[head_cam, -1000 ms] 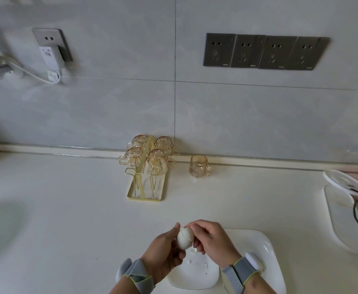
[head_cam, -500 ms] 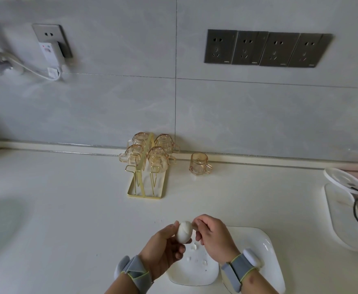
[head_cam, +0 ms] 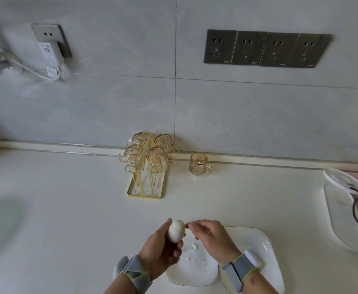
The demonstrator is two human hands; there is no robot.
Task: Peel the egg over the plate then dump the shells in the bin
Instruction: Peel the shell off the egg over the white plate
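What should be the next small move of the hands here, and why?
Probably the right hand should drop its pinched bit of shell onto the plate and return for more. The left hand holds the egg upright, shell still covers most of it, and a few shell pieces already lie there.

- The white tabletop [head_cam: 67,209] ran back to a grey tiled wall.
- A gold wire rack [head_cam: 145,183] stood near the wall, carrying four amber glass cups (all upside down).
- A fifth amber cup [head_cam: 199,165] stood upright just right of it.
- Two white plates lay at the near edge: a smaller plate [head_cam: 191,272] with shell bits and a larger plate [head_cam: 267,262].
- A white tray [head_cam: 345,225] sat at the far right.
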